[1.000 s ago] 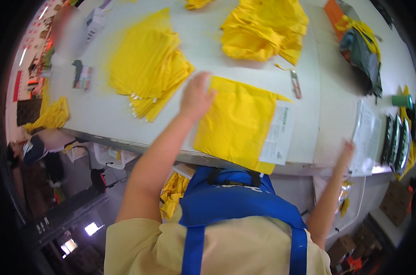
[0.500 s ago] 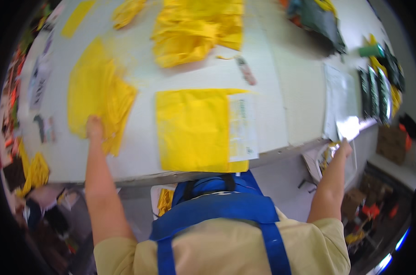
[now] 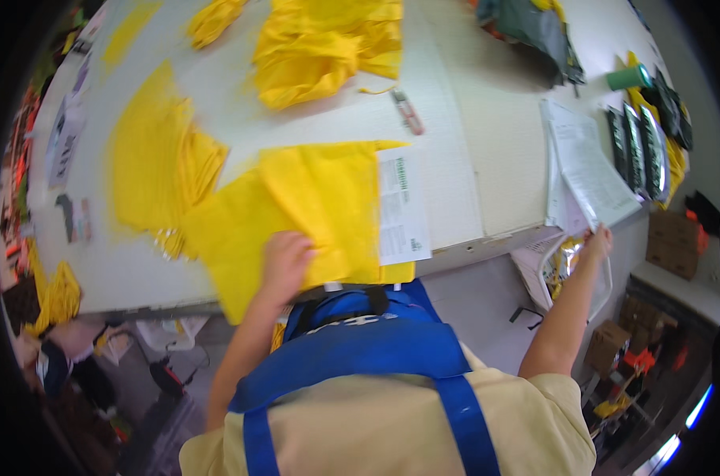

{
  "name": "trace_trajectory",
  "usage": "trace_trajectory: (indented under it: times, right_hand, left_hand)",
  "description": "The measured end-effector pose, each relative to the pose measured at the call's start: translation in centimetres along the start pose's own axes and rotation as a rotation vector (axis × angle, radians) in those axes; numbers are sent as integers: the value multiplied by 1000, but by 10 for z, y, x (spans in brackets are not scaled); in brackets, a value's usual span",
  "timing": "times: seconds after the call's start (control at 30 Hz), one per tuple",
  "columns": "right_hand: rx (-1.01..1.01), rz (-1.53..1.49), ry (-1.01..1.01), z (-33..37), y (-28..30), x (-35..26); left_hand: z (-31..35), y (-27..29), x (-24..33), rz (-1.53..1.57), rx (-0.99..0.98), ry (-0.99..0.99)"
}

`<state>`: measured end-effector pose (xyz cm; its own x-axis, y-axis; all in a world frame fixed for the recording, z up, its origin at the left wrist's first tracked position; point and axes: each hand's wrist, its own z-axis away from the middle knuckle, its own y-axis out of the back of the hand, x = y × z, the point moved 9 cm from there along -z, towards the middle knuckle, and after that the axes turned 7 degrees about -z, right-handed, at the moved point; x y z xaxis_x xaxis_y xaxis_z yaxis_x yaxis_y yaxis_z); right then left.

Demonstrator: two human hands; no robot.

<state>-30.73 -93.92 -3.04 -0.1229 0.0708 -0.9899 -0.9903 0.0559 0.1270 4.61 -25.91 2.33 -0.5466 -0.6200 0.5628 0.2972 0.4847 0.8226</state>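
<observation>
My left hand (image 3: 287,266) is closed on a yellow fabric piece (image 3: 231,238), which overlaps a folded yellow fabric bundle (image 3: 342,198) at the table's near edge. A printed white sheet (image 3: 404,208) sticks out along the bundle's right side. Far to the right, my right hand (image 3: 598,240) pinches the lower corner of a thin printed sheet (image 3: 594,163). That corner is lifted past the table edge, above other pale sheets (image 3: 557,202). Whether the sheet is paper or plastic cannot be made out.
Left of the bundle lies a yellow fabric pile (image 3: 146,159). Crumpled yellow fabric (image 3: 320,59) and a red-handled cutter (image 3: 408,111) lie beyond it. Dark glossy packets (image 3: 634,147) and a green roll (image 3: 628,77) are at right. A white basket (image 3: 539,266) stands below the table edge.
My left hand has moved right from the left pile, bringing a yellow piece over the folded bundle. At right, the printed sheet's near corner is pulled out farther from the stack.
</observation>
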Motion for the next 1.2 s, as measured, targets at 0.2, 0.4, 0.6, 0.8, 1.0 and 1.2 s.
trace_trajectory:
  times: [0.2, 0.4, 0.6, 0.8, 1.0, 1.2]
  right_hand:
    - [-106, -285, 21, 89, -21, -76]
    - [-403, -340, -146, 196, -85, -82]
    - [-821, -128, -94, 314, -168, -88]
    - [-1058, 388, 186, 350, -181, -106]
    - [-1194, 446, -114, 368, -199, -75]
    - [-1462, 605, 16, 457, -233, -2]
  left_hand:
    - [5, -34, -14, 129, 113, 248]
    - [-6, -25, -21, -222, -133, 471]
    - [-13, -9, -5, -109, -4, 257]
    - [-26, 23, 5, 27, 128, 375]
    - [-42, -3, 35, 85, 130, 189]
    - [-51, -46, 43, 301, -132, 184]
